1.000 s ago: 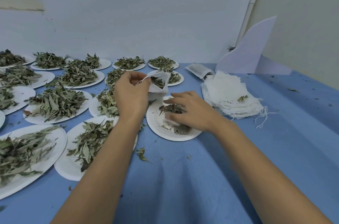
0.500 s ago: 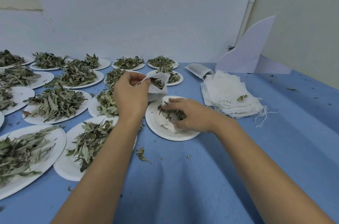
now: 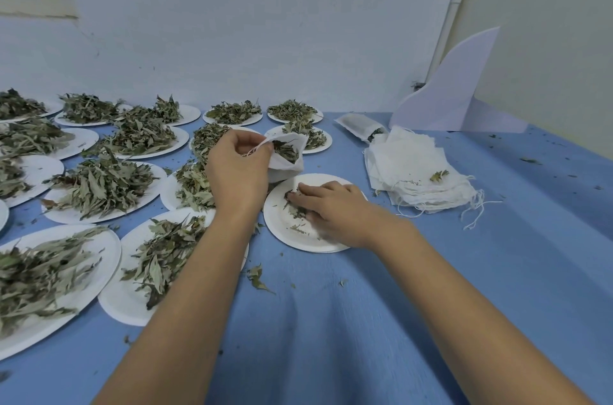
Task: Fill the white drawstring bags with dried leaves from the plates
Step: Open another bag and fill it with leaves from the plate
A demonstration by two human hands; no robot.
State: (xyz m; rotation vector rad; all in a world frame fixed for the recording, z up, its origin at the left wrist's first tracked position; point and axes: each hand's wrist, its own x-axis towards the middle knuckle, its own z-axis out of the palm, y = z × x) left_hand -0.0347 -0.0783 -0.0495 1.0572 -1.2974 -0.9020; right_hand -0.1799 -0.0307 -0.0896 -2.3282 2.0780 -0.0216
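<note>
The left hand (image 3: 237,169) pinches a white drawstring bag (image 3: 285,156) open above a plate (image 3: 282,225) so the right hand (image 3: 326,209), fingers curled, can gather its last dried leaves (image 3: 293,202).

The drawstring bag (image 3: 286,169) and the stack of bags (image 3: 418,169) are thin white woven cloth, matt and slightly see-through, with frayed strings. The plates (image 3: 282,229) look like matt white paper, and the dried leaves (image 3: 102,185) are dull grey-green and crinkled. The tablecloth (image 3: 331,338) is matt blue fabric, softly creased.
</note>
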